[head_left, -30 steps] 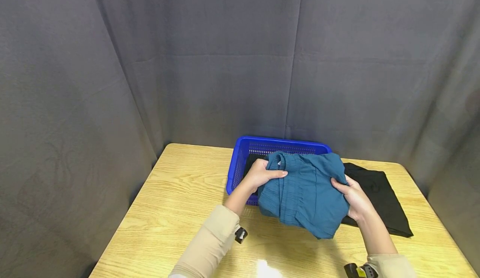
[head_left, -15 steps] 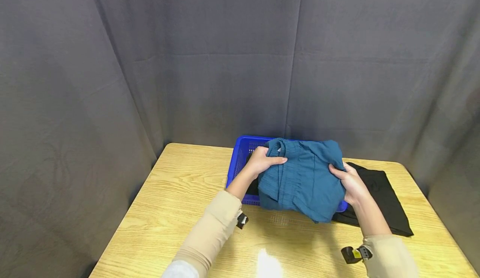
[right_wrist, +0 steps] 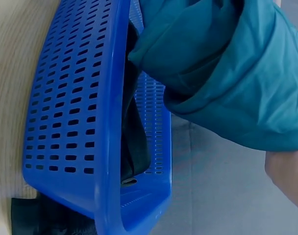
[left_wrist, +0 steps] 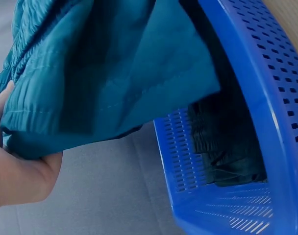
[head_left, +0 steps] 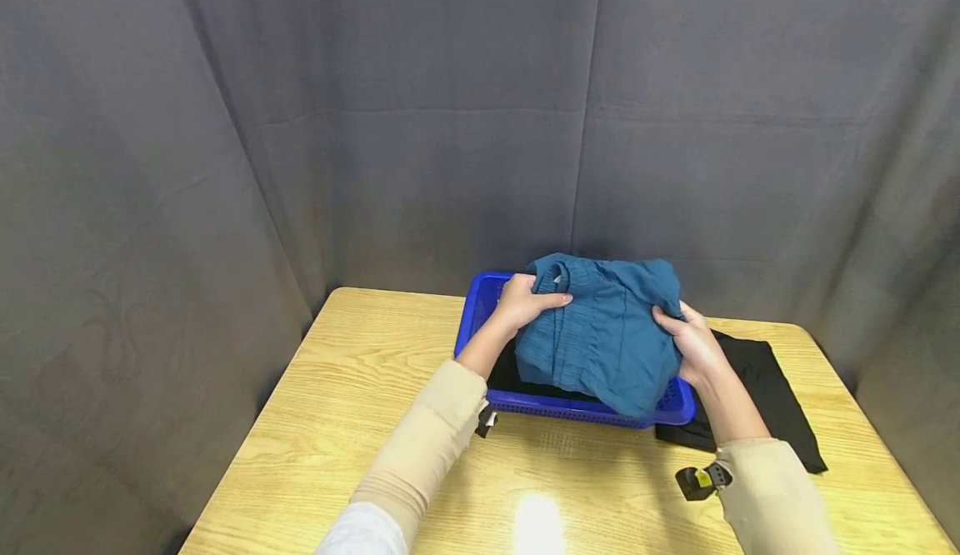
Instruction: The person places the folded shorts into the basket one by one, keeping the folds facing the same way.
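Note:
Above the blue plastic basket (head_left: 570, 411), I hold a folded pair of teal shorts (head_left: 615, 338) with a gathered elastic waistband. My left hand (head_left: 519, 305) grips the waistband side, thumb on top and fingers underneath. On the opposite side my right hand (head_left: 693, 345) pinches the cloth near a corner, its thumb on top. Dark folded clothing (left_wrist: 227, 142) lies inside the basket, partly covered by the shorts in the head view. From the left wrist view, the shorts' stitched hem hangs over the basket opening. Most of my right hand is hidden behind the cloth in the right wrist view.
A black folded garment (head_left: 772, 405) lies on the wooden table (head_left: 360, 380), to the right of the basket and partly behind my right arm. Grey curtains (head_left: 457, 122) stand close behind the basket and along both sides of the table.
Both hands have carried the teal shorts away from me, toward the back of the basket. More of the basket's front wall now shows beneath them. My grip on the cloth looks the same.

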{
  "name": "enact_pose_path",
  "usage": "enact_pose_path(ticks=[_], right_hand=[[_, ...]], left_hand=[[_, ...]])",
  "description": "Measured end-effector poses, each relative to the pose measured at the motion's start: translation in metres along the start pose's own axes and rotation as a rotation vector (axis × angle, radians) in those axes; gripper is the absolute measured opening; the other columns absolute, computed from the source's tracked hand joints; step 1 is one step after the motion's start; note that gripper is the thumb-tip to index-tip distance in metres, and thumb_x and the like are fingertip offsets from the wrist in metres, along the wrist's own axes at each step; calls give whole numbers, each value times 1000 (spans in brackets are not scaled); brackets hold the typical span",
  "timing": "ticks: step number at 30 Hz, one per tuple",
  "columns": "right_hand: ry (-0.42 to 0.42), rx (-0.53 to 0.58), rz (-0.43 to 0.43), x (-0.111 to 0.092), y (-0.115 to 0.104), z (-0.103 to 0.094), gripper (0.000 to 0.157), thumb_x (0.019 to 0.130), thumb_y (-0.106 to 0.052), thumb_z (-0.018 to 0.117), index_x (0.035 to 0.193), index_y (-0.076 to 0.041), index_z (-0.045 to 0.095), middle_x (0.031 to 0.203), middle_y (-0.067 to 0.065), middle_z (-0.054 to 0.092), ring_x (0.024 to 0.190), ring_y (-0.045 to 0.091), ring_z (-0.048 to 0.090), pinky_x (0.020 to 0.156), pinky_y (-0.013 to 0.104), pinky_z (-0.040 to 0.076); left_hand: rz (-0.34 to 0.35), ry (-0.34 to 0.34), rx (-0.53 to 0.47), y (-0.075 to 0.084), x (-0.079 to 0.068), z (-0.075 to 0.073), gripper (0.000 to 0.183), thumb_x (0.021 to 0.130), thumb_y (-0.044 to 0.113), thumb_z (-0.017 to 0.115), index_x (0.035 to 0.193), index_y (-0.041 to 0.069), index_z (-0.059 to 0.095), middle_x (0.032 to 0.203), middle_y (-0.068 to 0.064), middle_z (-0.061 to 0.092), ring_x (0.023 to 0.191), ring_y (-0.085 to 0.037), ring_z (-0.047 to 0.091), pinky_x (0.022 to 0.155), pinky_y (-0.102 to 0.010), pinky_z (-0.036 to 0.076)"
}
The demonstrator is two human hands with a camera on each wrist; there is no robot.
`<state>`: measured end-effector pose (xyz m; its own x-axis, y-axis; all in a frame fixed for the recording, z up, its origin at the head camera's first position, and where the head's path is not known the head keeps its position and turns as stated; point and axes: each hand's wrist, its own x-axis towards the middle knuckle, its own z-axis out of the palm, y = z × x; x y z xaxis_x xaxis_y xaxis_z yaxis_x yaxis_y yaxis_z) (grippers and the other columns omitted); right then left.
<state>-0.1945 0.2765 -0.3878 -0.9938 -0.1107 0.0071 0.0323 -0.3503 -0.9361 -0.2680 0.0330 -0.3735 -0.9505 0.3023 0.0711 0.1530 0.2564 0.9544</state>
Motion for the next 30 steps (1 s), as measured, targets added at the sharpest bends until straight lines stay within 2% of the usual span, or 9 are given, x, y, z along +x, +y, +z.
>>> enact_pose_path(ticks=[7,13,19,25,28,30], right_hand=[[50,-65,-34,9,-1,3,22,96,-13,47,107,-29,57,96,-8,62,85,7,61,71,24,52],[127,-145,-111,18,-5,9,14,93,-18,53,100,-28,60,93,-11,61,85,4,59,72,19,49],[233,-180,-256,26,-7,20,16,92,-16,55,95,-29,64,95,-11,60,90,4,55,76,16,46],[389,-196,-460,32,-6,32,27,92,-4,52,88,-26,67,93,-9,60,94,9,52,80,18,42],[408,-193,-529,35,-4,32,27,91,-1,52,84,-22,67,90,-8,61,92,10,53,79,19,42],[409,-197,-535,36,-2,32,27,91,-1,52,85,-23,67,91,-8,61,93,9,53,79,18,43]], left_hand=[[24,37,4,2,5,-1,45,78,21,73,58,12,35,54,5,27,51,-9,31,49,-21,27],[91,101,48,5,8,-2,43,79,22,73,59,11,37,55,4,27,52,-9,32,49,-21,26],[170,188,75,9,9,-1,45,79,25,72,59,10,35,55,3,25,49,-9,28,45,-20,22],[263,263,98,14,7,2,46,80,25,72,58,10,34,53,4,25,45,-8,27,42,-19,21],[316,296,117,13,8,3,44,79,24,72,57,9,37,53,4,24,46,-7,25,42,-18,20],[335,308,121,11,8,4,42,79,22,72,57,7,40,53,5,24,46,-7,25,43,-18,20]])
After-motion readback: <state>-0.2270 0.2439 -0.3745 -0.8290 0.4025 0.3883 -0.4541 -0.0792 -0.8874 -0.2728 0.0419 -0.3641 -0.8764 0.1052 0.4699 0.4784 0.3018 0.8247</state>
